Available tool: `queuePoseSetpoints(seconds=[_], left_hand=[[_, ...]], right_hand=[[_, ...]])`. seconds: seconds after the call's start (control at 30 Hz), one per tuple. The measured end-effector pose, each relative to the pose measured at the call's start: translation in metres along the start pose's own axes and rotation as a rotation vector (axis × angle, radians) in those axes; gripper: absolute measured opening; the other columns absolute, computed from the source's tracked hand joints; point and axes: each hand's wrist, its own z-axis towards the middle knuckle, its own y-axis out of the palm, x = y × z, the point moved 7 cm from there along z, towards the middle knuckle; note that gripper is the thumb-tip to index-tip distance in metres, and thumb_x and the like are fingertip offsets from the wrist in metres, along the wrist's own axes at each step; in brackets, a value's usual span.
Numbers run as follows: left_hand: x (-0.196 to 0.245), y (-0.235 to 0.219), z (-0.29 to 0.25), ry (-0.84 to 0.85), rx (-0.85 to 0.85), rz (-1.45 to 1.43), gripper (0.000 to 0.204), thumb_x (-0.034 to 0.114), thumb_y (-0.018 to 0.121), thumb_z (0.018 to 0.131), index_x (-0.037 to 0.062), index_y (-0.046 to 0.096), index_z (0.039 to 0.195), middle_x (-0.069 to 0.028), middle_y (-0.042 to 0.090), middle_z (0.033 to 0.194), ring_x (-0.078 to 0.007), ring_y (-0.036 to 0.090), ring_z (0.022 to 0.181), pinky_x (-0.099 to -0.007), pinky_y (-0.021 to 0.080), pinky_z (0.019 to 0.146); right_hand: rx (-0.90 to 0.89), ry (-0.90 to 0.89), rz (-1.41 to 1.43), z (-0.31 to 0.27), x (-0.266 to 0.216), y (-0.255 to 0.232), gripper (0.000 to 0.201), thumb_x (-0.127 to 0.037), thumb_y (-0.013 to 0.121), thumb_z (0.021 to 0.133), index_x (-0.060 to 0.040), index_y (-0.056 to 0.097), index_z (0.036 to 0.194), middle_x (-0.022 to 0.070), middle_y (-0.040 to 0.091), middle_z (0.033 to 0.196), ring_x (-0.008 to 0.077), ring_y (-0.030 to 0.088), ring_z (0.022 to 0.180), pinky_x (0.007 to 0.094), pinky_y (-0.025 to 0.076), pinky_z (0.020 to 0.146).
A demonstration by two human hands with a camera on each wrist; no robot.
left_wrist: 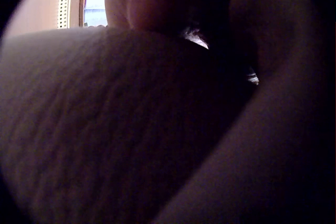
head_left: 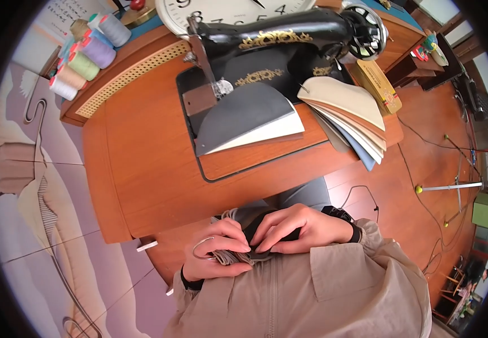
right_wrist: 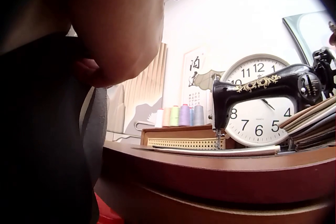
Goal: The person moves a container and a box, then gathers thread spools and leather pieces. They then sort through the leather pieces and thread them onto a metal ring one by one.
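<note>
Close in front of the jacket, both hands meet at a bundle of dark cloth (head_left: 253,227) with grey-brown cord-like folds (head_left: 228,257). The left hand (head_left: 214,252) has its fingers over the bundle and its thumb beneath, gripping the folds. A thin curved silvery line (head_left: 197,248) shows at this hand. From the other side, the right hand (head_left: 303,227) pinches the dark cloth with fingers bent, its fingertips near the left ones. Much of the bundle is hidden by the fingers. Skin fills most of the dark left wrist view; black material (right_wrist: 42,129) covers the right wrist view's left side.
Beyond the hands stands a wooden sewing table (head_left: 142,186) with a black sewing machine (head_left: 277,36). Folded fabric pieces (head_left: 249,115) and a fan of fabric swatches (head_left: 348,107) lie on it. Thread spools (head_left: 97,52), a clock (right_wrist: 257,124) and a yellow box (head_left: 376,84) are around it.
</note>
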Motion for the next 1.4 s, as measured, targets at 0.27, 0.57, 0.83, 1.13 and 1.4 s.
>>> queuePoseSetpoints(seconds=[0.27, 0.57, 0.83, 1.13, 1.4], left_hand=[[0.017, -0.046, -0.021, -0.086, 0.122, -0.05, 0.039, 0.0, 0.087, 0.067, 0.002, 0.068, 0.101, -0.012, 0.064, 0.096, -0.0231, 0.062, 0.085, -0.0397, 0.048, 0.079], [0.021, -0.058, -0.032, -0.062, 0.185, -0.064, 0.035, 0.002, 0.086, 0.069, 0.0011, 0.068, 0.099, -0.0124, 0.064, 0.094, -0.0236, 0.062, 0.085, -0.0414, 0.049, 0.081], [0.019, -0.044, -0.03, -0.049, 0.177, -0.067, 0.035, 0.003, 0.086, 0.069, 0.0008, 0.068, 0.099, -0.0127, 0.064, 0.094, -0.0237, 0.061, 0.084, -0.0401, 0.049, 0.08], [0.017, -0.019, -0.014, -0.036, 0.139, -0.047, 0.034, 0.001, 0.086, 0.068, -0.0007, 0.067, 0.097, -0.0124, 0.063, 0.094, -0.0229, 0.061, 0.082, -0.0393, 0.048, 0.076], [0.028, 0.005, -0.008, -0.065, 0.099, 0.056, 0.035, 0.003, 0.087, 0.067, 0.0012, 0.069, 0.097, -0.0113, 0.066, 0.093, -0.0225, 0.063, 0.083, -0.0399, 0.049, 0.081]], right_hand=[[-0.104, -0.062, 0.001, 0.052, -0.004, 0.018, 0.026, 0.007, 0.066, 0.084, -0.0026, 0.073, 0.107, 0.0113, 0.069, 0.111, 0.0235, 0.065, 0.101, 0.033, 0.051, 0.089], [-0.14, -0.06, -0.01, 0.065, -0.001, 0.031, 0.026, 0.005, 0.067, 0.084, -0.0031, 0.072, 0.108, 0.01, 0.068, 0.111, 0.0227, 0.063, 0.102, 0.0334, 0.05, 0.09], [-0.1, -0.062, -0.024, 0.046, -0.004, 0.031, 0.026, 0.005, 0.067, 0.085, -0.0021, 0.072, 0.109, 0.0104, 0.067, 0.113, 0.022, 0.063, 0.104, 0.0326, 0.049, 0.09], [-0.039, -0.082, -0.053, 0.014, -0.006, 0.021, 0.026, 0.004, 0.068, 0.086, -0.003, 0.072, 0.111, 0.0086, 0.068, 0.114, 0.0202, 0.063, 0.103, 0.0318, 0.05, 0.088], [-0.036, -0.199, -0.084, -0.011, -0.012, 0.02, 0.025, 0.002, 0.068, 0.087, -0.0029, 0.072, 0.111, 0.0081, 0.068, 0.114, 0.0184, 0.063, 0.102, 0.0309, 0.05, 0.087]])
